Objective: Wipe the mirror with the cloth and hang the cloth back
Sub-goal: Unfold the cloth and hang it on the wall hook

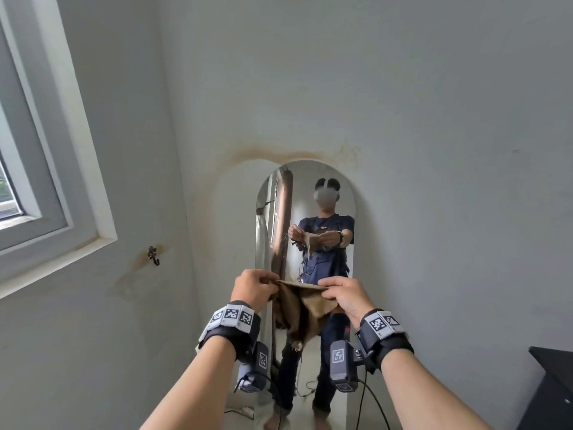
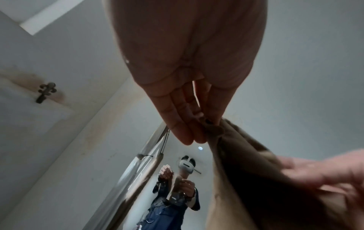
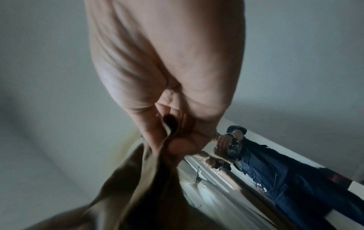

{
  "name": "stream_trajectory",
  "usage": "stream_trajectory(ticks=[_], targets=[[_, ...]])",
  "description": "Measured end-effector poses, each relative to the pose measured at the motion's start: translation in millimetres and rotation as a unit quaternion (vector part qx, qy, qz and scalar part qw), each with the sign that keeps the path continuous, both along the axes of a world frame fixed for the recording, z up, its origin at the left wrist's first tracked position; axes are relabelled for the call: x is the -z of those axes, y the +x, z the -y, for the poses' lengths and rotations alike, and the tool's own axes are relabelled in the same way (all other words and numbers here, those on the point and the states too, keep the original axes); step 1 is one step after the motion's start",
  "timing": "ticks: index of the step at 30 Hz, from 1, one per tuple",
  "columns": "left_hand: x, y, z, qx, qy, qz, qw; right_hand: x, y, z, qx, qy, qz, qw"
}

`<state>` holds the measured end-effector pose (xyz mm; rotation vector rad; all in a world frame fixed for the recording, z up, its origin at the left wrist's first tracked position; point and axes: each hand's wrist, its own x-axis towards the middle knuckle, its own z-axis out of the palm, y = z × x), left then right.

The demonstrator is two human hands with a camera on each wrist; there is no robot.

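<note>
A tall arched mirror (image 1: 313, 193) leans against the grey wall straight ahead and reflects me. In front of its lower half I hold a brown cloth (image 1: 302, 308) stretched between both hands. My left hand (image 1: 257, 285) pinches the cloth's left corner, and in the left wrist view its fingers (image 2: 185, 124) close on the bunched cloth (image 2: 242, 163). My right hand (image 1: 339, 291) pinches the right corner; the right wrist view shows thumb and fingers (image 3: 177, 144) clamped on the cloth's edge (image 3: 141, 179). The rest of the cloth hangs slack below. A small dark wall hook (image 1: 153, 255) sits left of the mirror.
A window with a grey-white frame (image 1: 62, 169) fills the left wall. A dark piece of furniture (image 1: 548, 389) stands at the lower right. Cables trail on the floor by the mirror's foot (image 1: 242, 409). The hook (image 2: 46, 92) also shows in the left wrist view.
</note>
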<state>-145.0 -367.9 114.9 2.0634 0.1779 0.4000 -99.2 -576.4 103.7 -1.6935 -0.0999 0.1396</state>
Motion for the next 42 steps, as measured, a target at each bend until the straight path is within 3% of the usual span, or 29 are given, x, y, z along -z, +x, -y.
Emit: stream_trajectory(ticks=[4,7,10,12,16,20,27,31,36,39,42], targets=[[-5,-2,-8,0.033,-0.052,-0.016,0.998,-3,4,10,0.026,-0.085,0.058,0.994],[-9,-2,-3,0.031,-0.054,-0.007,0.998,-2,1,6,0.07,-0.175,0.13,0.973],[-9,3,4,0.023,-0.064,-0.01,0.998,-7,-12,-10,0.078,-0.164,0.219,0.959],[-7,6,6,0.016,-0.073,-0.015,0.997,-11,-17,-22,0.026,-0.153,0.251,0.955],[-1,6,3,0.026,-0.13,-0.029,0.991,-13,-22,-45,-0.116,-0.15,0.218,0.957],[3,3,-13,0.022,-0.224,-0.031,0.974,-6,-11,-70,-0.127,-0.156,0.219,0.955],[1,5,-76,0.064,-0.347,-0.041,0.935,-12,14,-123,-0.187,-0.078,0.179,0.963],[-10,18,-126,0.053,-0.323,-0.033,0.944,-19,39,-173,-0.221,-0.091,0.184,0.953],[-15,35,-190,0.012,-0.167,-0.067,0.984,-27,68,-230,-0.226,-0.116,0.175,0.951],[-15,39,-224,-0.011,-0.171,-0.057,0.984,-22,78,-263,-0.326,-0.149,0.122,0.925],[-16,44,-252,-0.018,-0.21,-0.054,0.976,-7,81,-300,-0.323,-0.179,0.156,0.916]])
